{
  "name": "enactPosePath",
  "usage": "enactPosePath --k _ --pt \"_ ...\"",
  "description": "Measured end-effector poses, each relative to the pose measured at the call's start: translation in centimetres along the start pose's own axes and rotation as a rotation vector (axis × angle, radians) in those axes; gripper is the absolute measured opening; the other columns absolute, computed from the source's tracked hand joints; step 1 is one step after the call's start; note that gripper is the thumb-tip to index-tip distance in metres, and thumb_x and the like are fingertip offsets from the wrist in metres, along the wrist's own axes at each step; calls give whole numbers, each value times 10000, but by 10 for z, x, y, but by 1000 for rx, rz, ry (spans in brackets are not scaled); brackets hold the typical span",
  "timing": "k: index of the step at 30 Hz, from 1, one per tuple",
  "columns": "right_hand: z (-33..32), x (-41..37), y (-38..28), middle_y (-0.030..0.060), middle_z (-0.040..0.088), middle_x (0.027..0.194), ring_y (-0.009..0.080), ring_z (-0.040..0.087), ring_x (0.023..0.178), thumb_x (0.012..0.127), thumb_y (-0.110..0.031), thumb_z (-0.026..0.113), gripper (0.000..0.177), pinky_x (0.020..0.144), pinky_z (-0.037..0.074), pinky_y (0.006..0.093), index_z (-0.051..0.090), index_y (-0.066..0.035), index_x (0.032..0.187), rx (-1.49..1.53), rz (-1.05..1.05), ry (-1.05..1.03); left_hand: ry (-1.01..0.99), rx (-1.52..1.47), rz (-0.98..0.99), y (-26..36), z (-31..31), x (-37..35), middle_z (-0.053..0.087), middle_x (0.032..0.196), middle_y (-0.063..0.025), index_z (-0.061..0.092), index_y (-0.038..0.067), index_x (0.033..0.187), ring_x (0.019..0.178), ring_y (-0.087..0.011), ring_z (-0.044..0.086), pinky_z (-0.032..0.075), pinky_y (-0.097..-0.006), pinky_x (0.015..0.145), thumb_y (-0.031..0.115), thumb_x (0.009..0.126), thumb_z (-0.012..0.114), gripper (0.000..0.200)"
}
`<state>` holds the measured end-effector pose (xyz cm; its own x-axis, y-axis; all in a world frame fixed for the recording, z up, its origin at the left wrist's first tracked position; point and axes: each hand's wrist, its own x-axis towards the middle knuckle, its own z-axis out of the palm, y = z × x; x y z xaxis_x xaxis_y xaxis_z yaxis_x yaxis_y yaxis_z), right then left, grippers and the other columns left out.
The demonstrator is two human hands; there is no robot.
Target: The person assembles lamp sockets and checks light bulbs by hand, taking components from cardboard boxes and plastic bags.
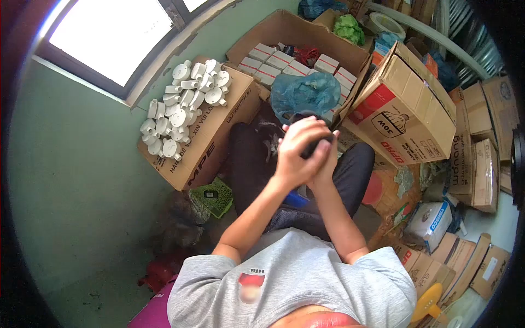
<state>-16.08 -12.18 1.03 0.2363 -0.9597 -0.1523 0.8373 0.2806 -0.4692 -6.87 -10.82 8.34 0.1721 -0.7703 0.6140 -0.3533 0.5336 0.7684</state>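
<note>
My left hand (299, 143) and my right hand (326, 163) come together above my lap, fingers wrapped round a black object (315, 146). Dark parts of it show between the hands and past the fingertips; its kind cannot be made out. The left hand lies over it and hides much of the right. Just beyond them a crumpled blue plastic bag (304, 94) rests on white boxes with red stripes (297, 68) inside a large open carton (249, 34).
On the left, a closed carton (216, 139) bears a pile of white round plastic fittings (179, 116). A green basket (217, 198) lies below it. A tilted carton (407, 109) stands at the right, with more boxes (432, 224) stacked beyond. The window (112, 41) is upper left.
</note>
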Motion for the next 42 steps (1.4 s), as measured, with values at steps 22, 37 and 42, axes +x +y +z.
enactPosePath --k 22,37,42 --pt "-29 15 -42 50 722 1035 180 707 979 1080 -409 548 351 860 567 327 699 -97 1139 -198 -274 315 -169 -99 1 0 24 -23 717 1311 -167 745 29 1179 1280 -335 667 517 -457 1113 -29 800 820 391" --pt "-9 -2 -27 124 662 1364 261 626 1293 1027 -389 574 488 1135 492 429 597 -53 1379 180 -1 -95 -167 -183 -233 -7 38 -16 677 1380 -181 671 6 1335 1361 -303 614 427 -402 1175 -38 940 650 399" --pt "-39 12 -42 199 666 1355 378 621 1321 987 -397 456 489 1193 447 555 575 -20 1274 301 -151 187 -389 -342 -277 -7 20 -27 736 1296 -177 735 6 1236 1298 -302 670 475 -404 1152 -97 818 589 455"
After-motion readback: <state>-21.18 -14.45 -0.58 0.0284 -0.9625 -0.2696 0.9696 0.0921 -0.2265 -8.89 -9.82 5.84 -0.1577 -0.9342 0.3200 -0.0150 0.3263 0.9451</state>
